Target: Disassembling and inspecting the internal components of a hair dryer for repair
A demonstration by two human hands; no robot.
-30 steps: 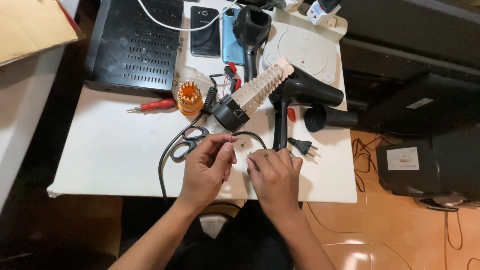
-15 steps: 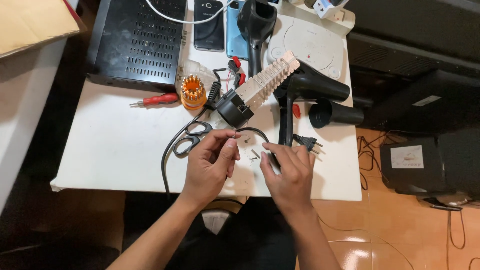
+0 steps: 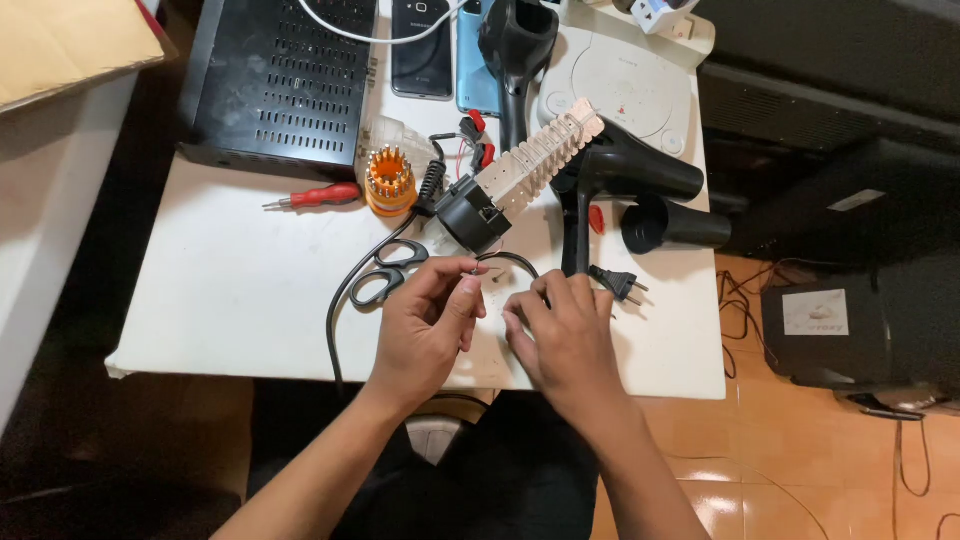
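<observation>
Both hands have drawn closer together again over the table's near edge.
Left hand (image 3: pixel 425 320) pinches the thin black cord (image 3: pixel 505 259) between thumb and fingertips; right hand (image 3: pixel 565 335) curls just beside it, grip hidden. Scissors (image 3: pixel 385 272) lie near, plug (image 3: pixel 620 284) beside the hair dryer (image 3: pixel 615 175).

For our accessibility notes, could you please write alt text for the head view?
Two hands, left hand and right hand, pinch a black cord over a white table. Behind them lie scissors, a hair dryer, a plug and a red screwdriver.
</observation>
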